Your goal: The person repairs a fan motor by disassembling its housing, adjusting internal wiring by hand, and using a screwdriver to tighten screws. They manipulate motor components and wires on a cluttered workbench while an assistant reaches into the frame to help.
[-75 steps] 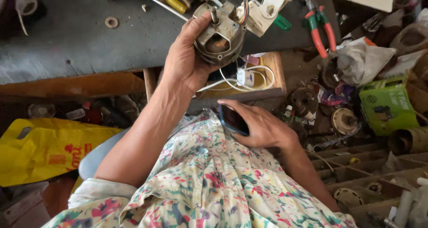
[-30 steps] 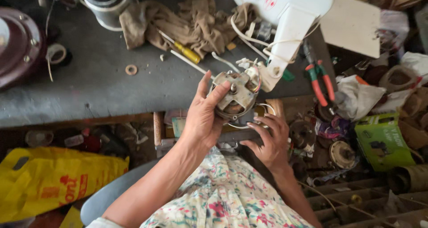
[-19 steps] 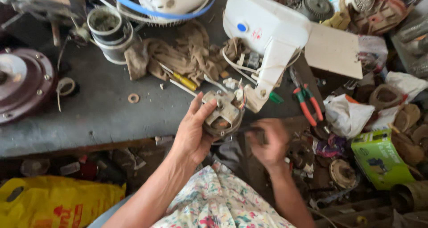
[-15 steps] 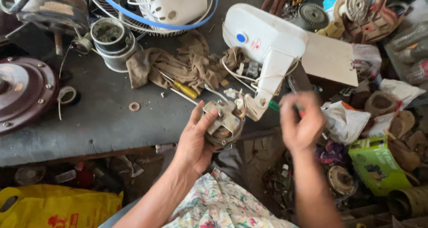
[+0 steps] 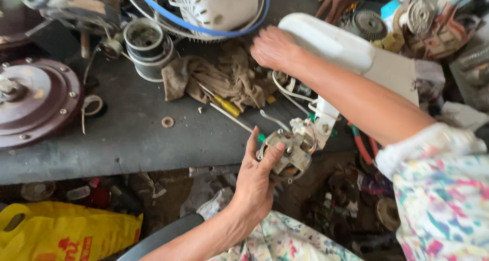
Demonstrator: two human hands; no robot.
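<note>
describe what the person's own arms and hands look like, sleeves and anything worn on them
Both hands are bare: no gloves, rings, watch or bracelets show on the left hand or the right hand. Both forearms are uncovered. The right arm wears a short sleeve of pale cloth printed with pink, green and blue flowers. The left arm's sleeve is out of view.

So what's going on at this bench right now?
A person at a cluttered workbench holds a small fan motor in the left hand, just past the bench edge, its wires running up to the white fan housing. The right hand is stretched out over a crumpled rag, beside that housing. Another person's hand rests at the far side.
</note>
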